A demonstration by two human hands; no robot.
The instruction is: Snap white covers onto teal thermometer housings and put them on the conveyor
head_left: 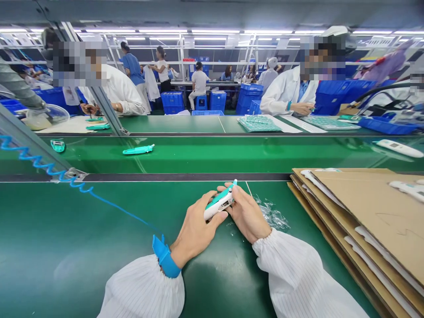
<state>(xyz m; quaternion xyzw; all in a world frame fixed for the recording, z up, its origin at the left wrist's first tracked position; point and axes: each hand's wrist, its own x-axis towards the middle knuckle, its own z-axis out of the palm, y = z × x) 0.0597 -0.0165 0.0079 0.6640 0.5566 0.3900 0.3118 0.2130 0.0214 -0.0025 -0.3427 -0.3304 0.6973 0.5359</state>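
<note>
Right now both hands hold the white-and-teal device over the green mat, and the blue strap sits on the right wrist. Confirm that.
Not quite. The head view shows the blue strap on the left wrist, not the right. The rest stands: the left hand and right hand both hold the white-and-teal device over the green mat.

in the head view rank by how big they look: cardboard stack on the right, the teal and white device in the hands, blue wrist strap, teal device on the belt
1. cardboard stack
2. teal and white device, held by left hand and right hand
3. blue wrist strap and teal device on the belt: alike, the latter is farther away
</note>
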